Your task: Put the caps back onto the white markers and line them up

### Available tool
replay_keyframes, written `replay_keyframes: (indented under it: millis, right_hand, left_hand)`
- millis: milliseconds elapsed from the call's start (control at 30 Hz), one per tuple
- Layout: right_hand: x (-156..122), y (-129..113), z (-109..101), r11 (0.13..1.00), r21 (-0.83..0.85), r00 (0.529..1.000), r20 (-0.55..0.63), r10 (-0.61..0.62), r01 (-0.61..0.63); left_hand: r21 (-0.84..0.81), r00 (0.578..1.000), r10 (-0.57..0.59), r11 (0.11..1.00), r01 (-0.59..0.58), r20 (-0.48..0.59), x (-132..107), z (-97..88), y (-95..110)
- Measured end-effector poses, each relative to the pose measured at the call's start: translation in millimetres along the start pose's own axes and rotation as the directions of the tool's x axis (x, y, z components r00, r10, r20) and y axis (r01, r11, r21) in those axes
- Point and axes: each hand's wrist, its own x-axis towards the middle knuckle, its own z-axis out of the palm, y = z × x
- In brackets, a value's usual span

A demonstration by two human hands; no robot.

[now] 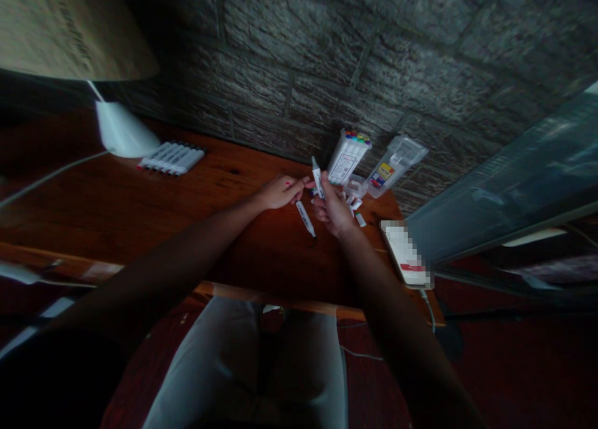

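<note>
My right hand is closed round a white marker held upright above the wooden desk. My left hand reaches toward it, fingertips pinched close to the marker; what they pinch, if anything, is too small to make out. Another white marker lies on the desk just below the hands. A few more markers lie behind my right hand. A clear case of markers with coloured caps stands at the wall, and an empty-looking clear case lies beside it.
A row of several grey-capped markers lies at the back left beside a white lamp base with its cord. A phone on a cable rests at the desk's right edge. A stone-patterned wall backs the desk.
</note>
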Motion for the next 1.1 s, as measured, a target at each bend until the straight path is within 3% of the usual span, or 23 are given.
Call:
replay_keyframes:
  millis: [200, 533, 867, 1100]
  right_hand:
    - [1.9, 1.2, -2.3, 1.0, -0.018, 0.997, -0.077, 0.004, -0.006]
    - [0.3, 2.1, 1.8, 0.998, -0.057, 0.998, -0.052, 0.025, -0.028]
    - [3.7, 0.5, -3.8, 0.999, -0.01, 0.993, -0.108, 0.04, -0.041]
    - [2.0, 2.2, -0.3, 0.999, -0.035, 0.998, -0.062, 0.019, -0.021]
  left_hand:
    - [-0.007, 1.0, -0.025, 1.0, 0.025, 0.003, -1.8, -0.7, 5.0]
    - [0.0, 1.0, -0.023, 1.0, 0.023, 0.006, -0.4, -1.0, 3.3]
    - [-0.008, 1.0, -0.028, 1.0, 0.028, 0.001, -1.0, 0.2, 3.8]
    - [-0.015, 1.0, -0.016, 1.0, 0.016, 0.002, -0.2, 0.1, 1.5]
